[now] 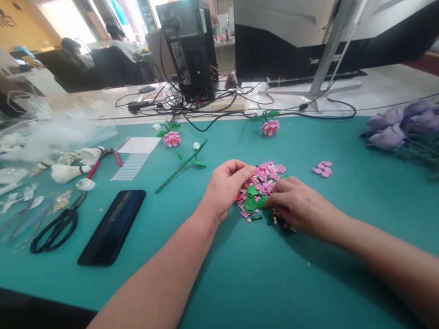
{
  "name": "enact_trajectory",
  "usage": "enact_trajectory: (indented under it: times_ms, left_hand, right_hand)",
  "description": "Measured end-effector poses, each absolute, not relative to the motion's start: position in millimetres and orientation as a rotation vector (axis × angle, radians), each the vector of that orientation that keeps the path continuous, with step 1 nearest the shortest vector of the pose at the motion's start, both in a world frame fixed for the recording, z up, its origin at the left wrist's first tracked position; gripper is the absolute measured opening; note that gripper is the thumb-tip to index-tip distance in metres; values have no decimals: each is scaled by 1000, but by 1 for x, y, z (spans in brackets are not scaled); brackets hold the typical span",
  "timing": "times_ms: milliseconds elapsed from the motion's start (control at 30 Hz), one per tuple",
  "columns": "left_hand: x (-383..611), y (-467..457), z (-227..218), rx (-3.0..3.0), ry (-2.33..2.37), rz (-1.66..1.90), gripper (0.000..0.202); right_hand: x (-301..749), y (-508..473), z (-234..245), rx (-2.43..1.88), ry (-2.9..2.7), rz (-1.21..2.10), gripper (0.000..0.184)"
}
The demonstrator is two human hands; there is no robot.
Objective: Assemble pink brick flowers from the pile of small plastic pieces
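A heap of small pink and green building pieces (262, 181) lies on the teal mat (235, 272). My left hand (225, 188) rests at the heap's left side with its fingers curled onto the pieces. My right hand (297, 205) is on the heap's lower right, fingertips pinched among the green pieces. What either hand holds is too small to make out. A green stem with a white bud (182, 164) lies behind the heap. Two built pink flowers (171, 138) (270, 126) stand further back. A few loose pink petals (323, 169) lie to the right.
A black phone (112, 227), black scissors (56, 228), red-handled pliers (105, 158) and shuttlecocks (67, 172) lie at left. Purple artificial flowers (424, 128) sit at right. A computer tower (188, 48), cables and a monitor (340, 9) stand behind. People sit far back.
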State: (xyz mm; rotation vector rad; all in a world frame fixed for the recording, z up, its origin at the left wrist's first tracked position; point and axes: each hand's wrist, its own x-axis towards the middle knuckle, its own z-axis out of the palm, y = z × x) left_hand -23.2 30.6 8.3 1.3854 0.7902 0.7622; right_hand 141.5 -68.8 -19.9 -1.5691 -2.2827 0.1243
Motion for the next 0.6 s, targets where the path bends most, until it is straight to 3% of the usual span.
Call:
enact_trajectory:
  times_ms: [200,600]
  left_hand:
    - [-24,31,10,1408,792,766,19]
    - [-23,31,5,1425,782,752,21]
  right_hand:
    - [155,-67,-23,-1716,-2239,54,23]
    - [134,-69,-30,-1461,-2406,35,32]
